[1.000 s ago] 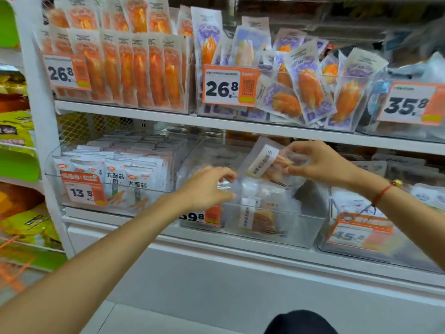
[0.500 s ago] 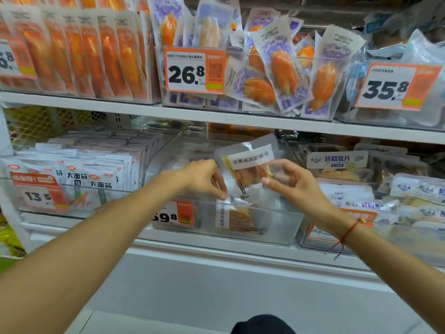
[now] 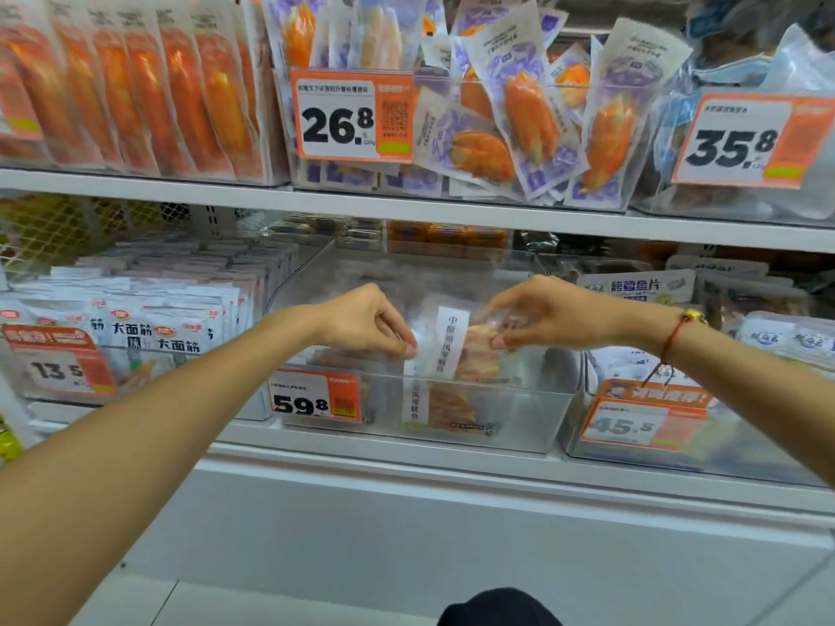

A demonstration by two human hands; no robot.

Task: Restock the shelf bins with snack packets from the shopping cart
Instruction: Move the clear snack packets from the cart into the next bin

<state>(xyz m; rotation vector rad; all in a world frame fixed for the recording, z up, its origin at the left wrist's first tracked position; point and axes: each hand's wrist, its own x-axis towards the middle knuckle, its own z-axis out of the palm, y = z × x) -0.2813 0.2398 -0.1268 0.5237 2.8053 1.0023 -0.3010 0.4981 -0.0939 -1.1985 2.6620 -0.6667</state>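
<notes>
A clear snack packet (image 3: pixel 456 343) with a white label strip and orange-brown contents stands upright in the clear middle bin (image 3: pixel 519 422) on the lower shelf. My left hand (image 3: pixel 366 318) pinches its left edge. My right hand (image 3: pixel 549 314) pinches its upper right side. Another packet of the same kind (image 3: pixel 445 406) stands in front of it, against the bin's front wall. The shopping cart is out of view.
An orange 59.8 price tag (image 3: pixel 316 399) hangs on the bin's front. A bin of white packets (image 3: pixel 149 327) lies to the left, a 45.5 bin (image 3: pixel 646 420) to the right. The upper shelf (image 3: pixel 406 210) carries bins of orange and purple packets close above my hands.
The packet has turned from slanted to upright and gone down into the middle bin. Both hands moved down and forward with it.
</notes>
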